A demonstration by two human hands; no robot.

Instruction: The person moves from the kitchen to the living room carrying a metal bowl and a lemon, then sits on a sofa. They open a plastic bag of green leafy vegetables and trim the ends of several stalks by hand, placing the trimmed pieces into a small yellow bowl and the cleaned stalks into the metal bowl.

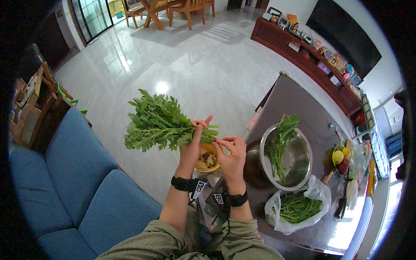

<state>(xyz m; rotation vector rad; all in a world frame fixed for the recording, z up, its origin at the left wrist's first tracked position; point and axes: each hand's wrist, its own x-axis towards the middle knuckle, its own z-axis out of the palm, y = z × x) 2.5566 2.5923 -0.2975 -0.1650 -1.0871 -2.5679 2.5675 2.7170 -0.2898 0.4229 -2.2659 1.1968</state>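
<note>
A bunch of leafy greens with lobed leaves [156, 122] is held out over the floor, its cut stems pointing right. My left hand [194, 139] is closed around the stems. At the stem ends, the thumb and forefinger of my right hand [232, 151] pinch together; whether a stem end lies between them is too small to tell. Below both hands, partly covered, stands a yellow bin [197, 166] with scraps inside. On the table to the right, a stainless steel basin [300, 162] has more greens [282, 146] in it. An open plastic bag [279, 224] beside it contains thin greens [299, 206].
The dark table [279, 97] stretches along my right, bearing a yellow basket with yellow fruits [338, 156] and plastic bags [360, 156] at its far side. A blue sofa [120, 201] stands on the left. Grey floor [208, 65] lies ahead, with wooden chairs [187, 11] beyond.
</note>
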